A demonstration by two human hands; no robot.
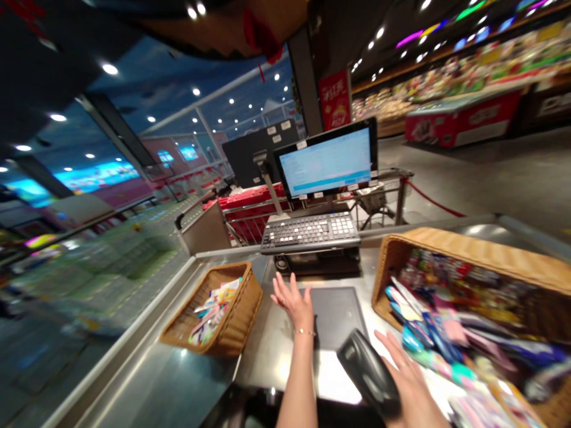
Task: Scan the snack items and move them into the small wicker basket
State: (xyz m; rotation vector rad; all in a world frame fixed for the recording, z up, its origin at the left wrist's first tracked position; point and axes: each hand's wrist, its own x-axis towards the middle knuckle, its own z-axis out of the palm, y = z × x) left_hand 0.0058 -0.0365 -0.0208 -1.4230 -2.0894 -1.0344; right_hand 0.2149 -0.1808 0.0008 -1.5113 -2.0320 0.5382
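My left hand (293, 301) is stretched out with fingers spread above the steel checkout counter (263, 351), just left of a dark flat scanner plate (339, 316) and below the keyboard (311, 231). It holds nothing. My right hand (408, 374) is at the lower right, wrapped round the back of a black handheld barcode scanner (368, 371) whose head points up and left over the plate. A lit monitor (328, 161) stands behind the keyboard.
A small wicker basket (241, 324) of packets sits left of my hand. A large wicker basket (468, 249) full of colourful packets fills the right side. Red shopping baskets (250, 208), a rope barrier (428, 199) and store shelves (464, 71) lie beyond the counter.
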